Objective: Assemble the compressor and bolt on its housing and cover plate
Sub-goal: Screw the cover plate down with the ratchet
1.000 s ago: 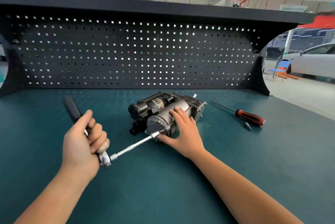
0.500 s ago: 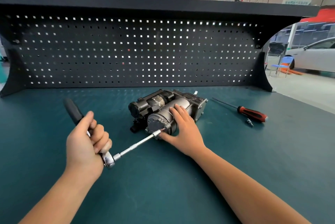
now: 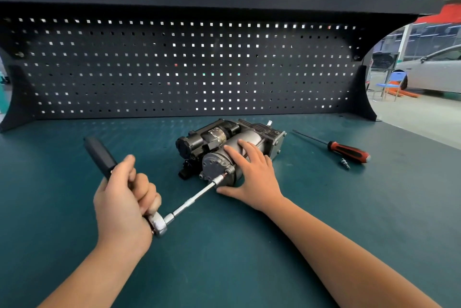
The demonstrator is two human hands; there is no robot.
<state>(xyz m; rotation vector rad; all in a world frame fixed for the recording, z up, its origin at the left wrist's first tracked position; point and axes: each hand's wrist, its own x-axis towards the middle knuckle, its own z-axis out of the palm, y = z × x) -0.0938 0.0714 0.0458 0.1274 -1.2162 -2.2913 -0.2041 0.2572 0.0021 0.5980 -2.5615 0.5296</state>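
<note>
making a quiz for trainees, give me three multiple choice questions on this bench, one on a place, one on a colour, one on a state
1. Relative to the compressor, the screwdriver lies: A to its left B to its right C on it
2. The screwdriver handle is: A red and black B blue C yellow
3. The left hand: A lies flat B points up C grips the ratchet
Key: 1 B, it lies past the compressor's right end; 2 A, red grip with black inlays; 3 C, fingers curl round its handle.
</note>
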